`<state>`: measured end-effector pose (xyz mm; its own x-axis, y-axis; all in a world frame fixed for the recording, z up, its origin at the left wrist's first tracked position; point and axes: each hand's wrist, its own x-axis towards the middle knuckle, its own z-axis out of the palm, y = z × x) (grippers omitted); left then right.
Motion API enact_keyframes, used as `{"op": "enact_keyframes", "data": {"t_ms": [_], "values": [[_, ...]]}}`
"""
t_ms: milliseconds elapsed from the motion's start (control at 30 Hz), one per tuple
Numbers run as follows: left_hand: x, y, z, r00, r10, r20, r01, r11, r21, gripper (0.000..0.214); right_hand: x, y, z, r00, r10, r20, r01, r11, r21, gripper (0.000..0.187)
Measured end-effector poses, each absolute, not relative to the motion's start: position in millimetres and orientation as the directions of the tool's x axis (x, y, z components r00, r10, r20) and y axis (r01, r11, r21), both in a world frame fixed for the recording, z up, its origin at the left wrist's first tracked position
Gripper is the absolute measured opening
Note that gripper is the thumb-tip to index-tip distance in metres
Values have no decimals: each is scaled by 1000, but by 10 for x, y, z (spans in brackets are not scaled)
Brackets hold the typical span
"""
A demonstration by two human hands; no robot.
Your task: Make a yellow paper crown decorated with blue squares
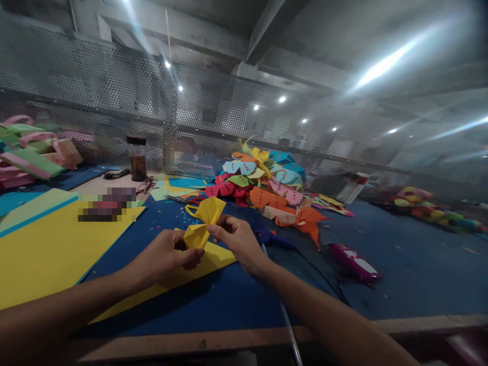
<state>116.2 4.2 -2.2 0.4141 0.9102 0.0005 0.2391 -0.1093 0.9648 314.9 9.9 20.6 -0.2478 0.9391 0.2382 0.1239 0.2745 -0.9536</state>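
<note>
Between my two hands is a yellow folded paper bow (206, 211), raised above the table, its two fanned halves meeting in a narrow middle. My left hand (173, 256) is closed on the lower half, thumb and fingers gripping its edge. At the pinched middle, my right hand (238, 241) presses thumb and fingers onto the paper. A yellow paper sheet (219, 256) lies on the blue tabletop under the hands. Just right of my right hand is a blue glue gun (276, 238) with a dark cable, partly hidden by the hand.
Behind stands a pile of colourful folded paper shapes (267, 185). Large yellow sheets (57, 244) and a lidded jar (138, 160) are at left. A purple object (354, 263) lies right. Scissors (177, 199) lie behind the bow. A metal rod (290, 333) crosses the front edge.
</note>
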Motion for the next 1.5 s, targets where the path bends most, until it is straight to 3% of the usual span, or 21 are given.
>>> {"op": "enact_keyframes", "data": {"t_ms": [500,1500], "values": [[1156,79,-107,428,904,-1,153,-72,986,38,3152,127,204,-189,943,273,103,295,-950,45],[1166,100,-122,447,894,-28,96,-16,995,41,3165,151,170,-229,935,270,29,284,-958,48]]}}
